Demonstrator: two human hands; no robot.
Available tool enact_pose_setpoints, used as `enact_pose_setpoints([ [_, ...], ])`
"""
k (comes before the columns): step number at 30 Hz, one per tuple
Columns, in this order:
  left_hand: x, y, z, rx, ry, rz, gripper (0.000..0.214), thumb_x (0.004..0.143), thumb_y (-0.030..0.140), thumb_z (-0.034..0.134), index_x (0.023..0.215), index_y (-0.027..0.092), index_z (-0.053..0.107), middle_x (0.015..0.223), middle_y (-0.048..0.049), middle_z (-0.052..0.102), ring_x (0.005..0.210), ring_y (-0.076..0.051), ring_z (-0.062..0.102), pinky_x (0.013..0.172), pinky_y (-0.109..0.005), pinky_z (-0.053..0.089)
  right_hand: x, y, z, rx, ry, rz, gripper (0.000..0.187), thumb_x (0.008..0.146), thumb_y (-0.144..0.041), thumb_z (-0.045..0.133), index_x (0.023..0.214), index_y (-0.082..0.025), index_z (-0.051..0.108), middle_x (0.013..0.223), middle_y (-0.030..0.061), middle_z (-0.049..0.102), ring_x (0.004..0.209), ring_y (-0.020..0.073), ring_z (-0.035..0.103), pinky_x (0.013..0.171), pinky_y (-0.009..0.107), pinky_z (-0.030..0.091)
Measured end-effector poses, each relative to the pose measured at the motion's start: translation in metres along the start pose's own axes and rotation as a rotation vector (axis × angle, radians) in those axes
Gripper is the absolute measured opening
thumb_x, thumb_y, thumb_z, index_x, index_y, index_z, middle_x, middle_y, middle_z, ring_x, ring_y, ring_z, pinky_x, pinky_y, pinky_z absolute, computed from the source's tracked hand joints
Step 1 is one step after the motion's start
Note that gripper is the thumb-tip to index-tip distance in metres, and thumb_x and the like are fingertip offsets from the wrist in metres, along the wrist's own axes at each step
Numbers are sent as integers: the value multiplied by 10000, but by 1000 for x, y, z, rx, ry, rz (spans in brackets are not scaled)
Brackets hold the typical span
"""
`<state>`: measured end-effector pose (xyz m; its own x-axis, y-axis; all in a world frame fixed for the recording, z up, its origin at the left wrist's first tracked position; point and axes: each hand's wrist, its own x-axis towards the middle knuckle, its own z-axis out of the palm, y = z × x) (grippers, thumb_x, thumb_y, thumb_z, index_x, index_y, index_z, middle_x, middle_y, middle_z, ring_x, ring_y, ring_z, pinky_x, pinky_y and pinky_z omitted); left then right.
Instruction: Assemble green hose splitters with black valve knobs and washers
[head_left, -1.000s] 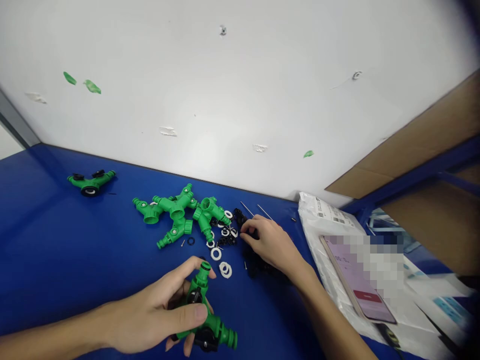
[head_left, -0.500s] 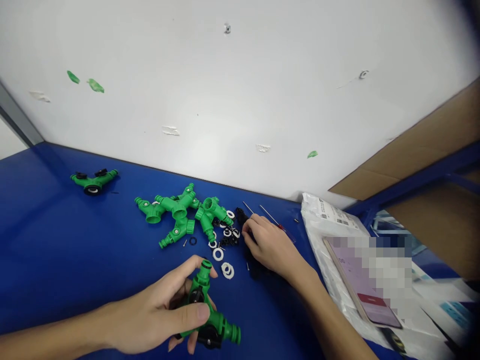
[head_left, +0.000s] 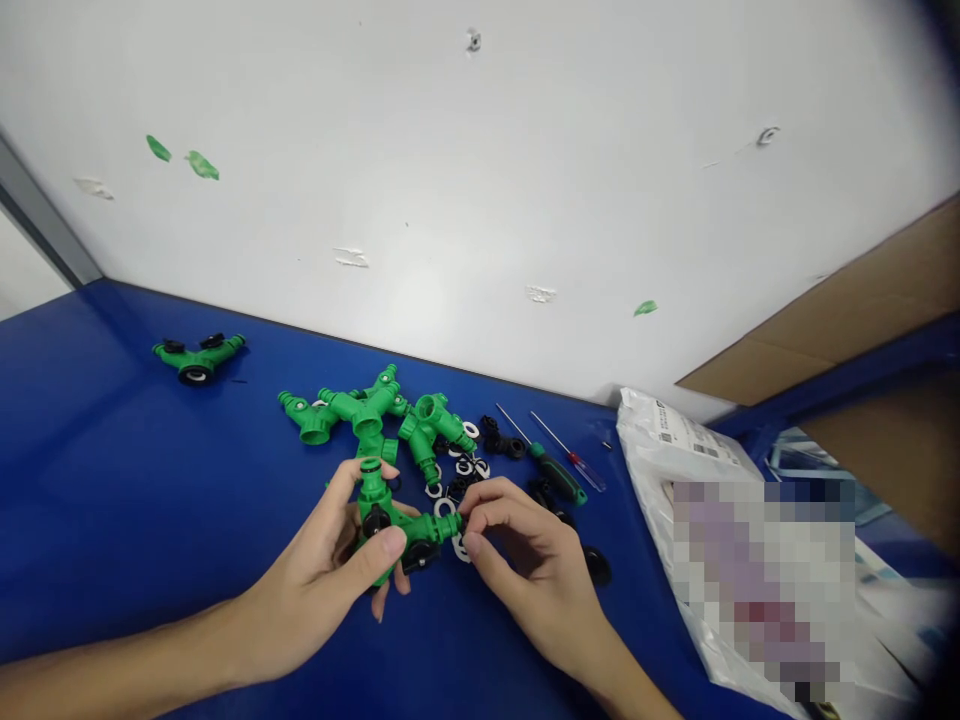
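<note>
My left hand (head_left: 322,580) is wrapped round a green Y-shaped hose splitter (head_left: 427,527) with two black valve levers. One ribbed outlet of the splitter points up, the other to the right. At the tip of the right outlet, my right hand (head_left: 529,570) has its thumb and fingers pinched together; whatever they hold is hidden or too small to name. Behind the hands, several green splitter bodies (head_left: 365,410) lie in a heap. White ring washers (head_left: 445,508) and small black parts (head_left: 501,440) are scattered beside it.
Two screwdrivers, one green-handled (head_left: 559,478) and one red-handled (head_left: 586,470), lie right of the small parts. A splitter with black levers (head_left: 199,360) sits far left. A white plastic package (head_left: 645,430) occupies the right side, below a white wall (head_left: 420,150).
My right hand has come from the black parts near the screwdrivers left and towards me, to the splitter's right outlet. My left hand has raised the splitter slightly and turned it.
</note>
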<state>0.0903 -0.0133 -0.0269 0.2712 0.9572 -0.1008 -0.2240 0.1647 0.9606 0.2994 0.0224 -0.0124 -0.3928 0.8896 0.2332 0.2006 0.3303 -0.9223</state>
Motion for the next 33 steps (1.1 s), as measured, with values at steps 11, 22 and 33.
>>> enact_pose_setpoints([
  [11,3,-1,-1,-191,-78,7,347,970,444,528,1215,250,377,801,-25,671,665,-171,658,519,-260,525,-1,5,2,-1,111,-181,60,849,-145,703,831,-202,708,804,56,668,691,164,625,569,262,531],
  [22,6,6,1,-404,-114,-146,388,937,489,569,1171,244,380,679,-3,684,573,-153,652,470,-215,510,-4,2,-7,-123,103,-310,309,806,-33,727,997,-270,784,885,49,742,751,174,701,649,268,584],
  [33,2,8,-1,-527,-218,-251,389,959,465,537,1231,241,373,877,-92,718,633,-178,710,447,-193,525,-3,-5,-8,196,23,-164,170,832,-118,737,899,-259,805,769,33,676,609,124,624,530,222,535],
])
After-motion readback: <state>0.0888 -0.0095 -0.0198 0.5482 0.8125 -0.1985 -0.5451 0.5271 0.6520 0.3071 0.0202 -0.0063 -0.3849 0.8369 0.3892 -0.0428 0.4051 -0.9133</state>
